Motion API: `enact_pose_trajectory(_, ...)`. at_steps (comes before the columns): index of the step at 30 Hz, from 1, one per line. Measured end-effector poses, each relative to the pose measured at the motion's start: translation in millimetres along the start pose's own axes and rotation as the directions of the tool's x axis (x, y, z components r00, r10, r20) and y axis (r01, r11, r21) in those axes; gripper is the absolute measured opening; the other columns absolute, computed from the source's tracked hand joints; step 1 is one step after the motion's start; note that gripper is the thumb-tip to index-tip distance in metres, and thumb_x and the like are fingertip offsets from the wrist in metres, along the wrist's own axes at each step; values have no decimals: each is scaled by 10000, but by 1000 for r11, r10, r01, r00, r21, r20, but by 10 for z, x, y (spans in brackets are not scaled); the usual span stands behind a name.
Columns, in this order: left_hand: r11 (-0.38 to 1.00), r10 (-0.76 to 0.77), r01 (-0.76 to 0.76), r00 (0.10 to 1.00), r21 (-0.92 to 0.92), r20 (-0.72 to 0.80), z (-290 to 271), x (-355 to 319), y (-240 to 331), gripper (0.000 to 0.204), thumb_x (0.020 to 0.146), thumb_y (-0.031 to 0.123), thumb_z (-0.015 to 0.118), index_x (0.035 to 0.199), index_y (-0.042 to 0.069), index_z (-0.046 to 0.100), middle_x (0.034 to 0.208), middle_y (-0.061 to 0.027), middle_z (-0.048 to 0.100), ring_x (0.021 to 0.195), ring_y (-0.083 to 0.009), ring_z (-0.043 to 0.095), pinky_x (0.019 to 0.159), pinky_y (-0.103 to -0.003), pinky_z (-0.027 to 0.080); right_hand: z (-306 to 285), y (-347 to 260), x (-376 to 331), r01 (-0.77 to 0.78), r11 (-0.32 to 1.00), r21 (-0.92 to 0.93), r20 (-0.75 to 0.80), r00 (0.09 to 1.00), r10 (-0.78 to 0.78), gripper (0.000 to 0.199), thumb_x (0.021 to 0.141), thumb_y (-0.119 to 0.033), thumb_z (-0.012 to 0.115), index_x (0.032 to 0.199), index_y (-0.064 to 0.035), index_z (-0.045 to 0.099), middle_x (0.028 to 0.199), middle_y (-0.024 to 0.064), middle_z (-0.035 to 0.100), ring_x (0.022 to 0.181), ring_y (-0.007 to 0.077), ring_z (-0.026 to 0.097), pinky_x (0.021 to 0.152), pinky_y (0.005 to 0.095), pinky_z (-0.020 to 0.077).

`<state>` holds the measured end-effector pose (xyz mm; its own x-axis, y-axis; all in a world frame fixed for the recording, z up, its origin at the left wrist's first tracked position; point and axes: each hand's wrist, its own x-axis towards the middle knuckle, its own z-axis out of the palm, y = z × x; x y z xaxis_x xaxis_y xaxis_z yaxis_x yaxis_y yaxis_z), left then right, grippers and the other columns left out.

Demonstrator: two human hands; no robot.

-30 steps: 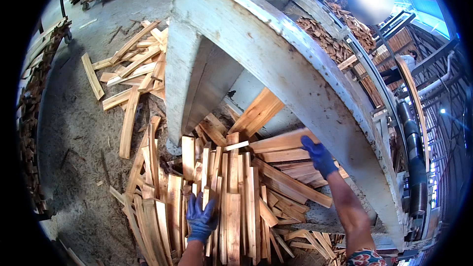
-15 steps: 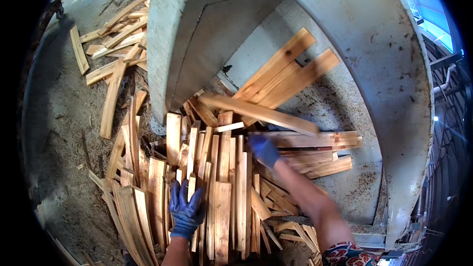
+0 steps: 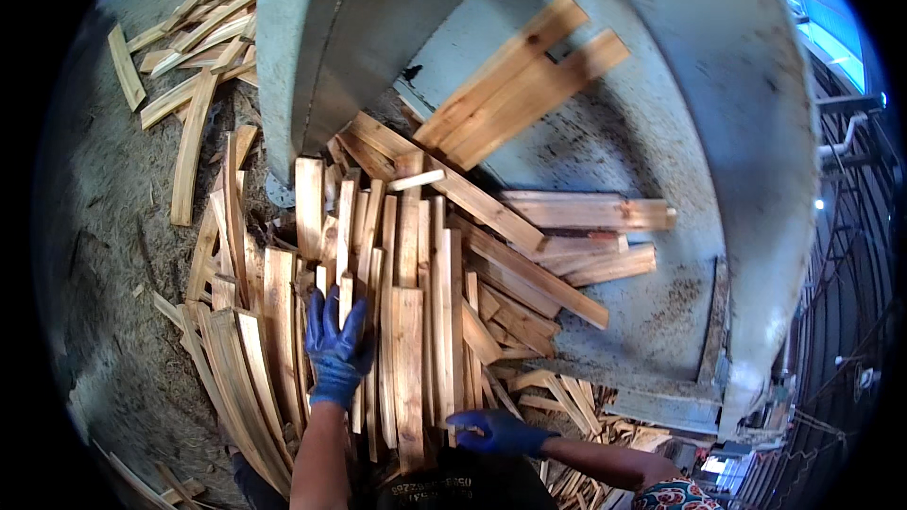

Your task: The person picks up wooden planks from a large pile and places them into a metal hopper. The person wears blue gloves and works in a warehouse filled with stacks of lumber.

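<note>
My left hand (image 3: 337, 345), in a blue work glove, lies with fingers spread over upright-lying wooden strips (image 3: 346, 307) in the middle of the pile. My right hand (image 3: 501, 433), gloved the same way, is at the near ends of the long strips (image 3: 452, 321), its fingers stretched toward the left and apart. Its fingertips are close to a strip's end; whether they touch it I cannot tell. Between the hands is a wider wooden board (image 3: 408, 368). Loose boards (image 3: 529, 274) lie at angles to the right of the row.
A large grey-blue metal housing (image 3: 661, 66) curves around the far right, with two planks (image 3: 529, 85) leaning inside it. More scrap wood (image 3: 203, 66) is heaped on the dusty floor (image 3: 113, 227) at the far left. Smaller offcuts (image 3: 567, 416) lie at the lower right.
My right hand has come back from the boards by the metal housing to the near ends of the strips. A long board there now lies turned and lower. My left hand stays on the strips.
</note>
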<state>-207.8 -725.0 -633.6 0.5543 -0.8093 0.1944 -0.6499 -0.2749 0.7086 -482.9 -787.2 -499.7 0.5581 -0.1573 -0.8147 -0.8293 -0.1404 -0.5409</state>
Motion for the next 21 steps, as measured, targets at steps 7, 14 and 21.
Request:
enact_pose_trajectory(7, 996, -84, 72, 948, 50, 308, -525, 3, 188, 666, 759, 222, 707, 1384, 192, 479, 1368, -217, 486, 1344, -433, 357, 1070, -527, 344, 963, 104, -655, 24, 999, -28, 113, 993, -21, 478, 927, -419, 539, 1305, -127, 564, 1278, 161, 596, 1147, 333, 586, 967, 417, 458)
enact_pose_trajectory(14, 874, -372, 387, 922, -294, 107, -1497, -1362, 150, 431, 806, 124, 669, 1219, 26, 589, 1152, -220, 628, 1092, -406, 587, 955, -454, 464, 977, -479, -752, 8, 986, -166, 131, 991, 14, 487, 918, -426, 564, 1276, -96, 579, 1238, 177, 615, 1145, 330, 590, 989, 394, 451)
enact_pose_trajectory(21, 542, -643, 792, 607, -282, 467, -2292, -2690, 219, 410, 856, 263, 684, 1172, 9, 622, 1101, -203, 664, 1005, -329, 651, 887, -402, 506, 1275, -1353, -1508, -361, 932, -13, 103, 927, 361, 482, 900, -393, 644, 1244, -58, 606, 1197, 142, 648, 1108, 244, 611, 995, 360, 446)
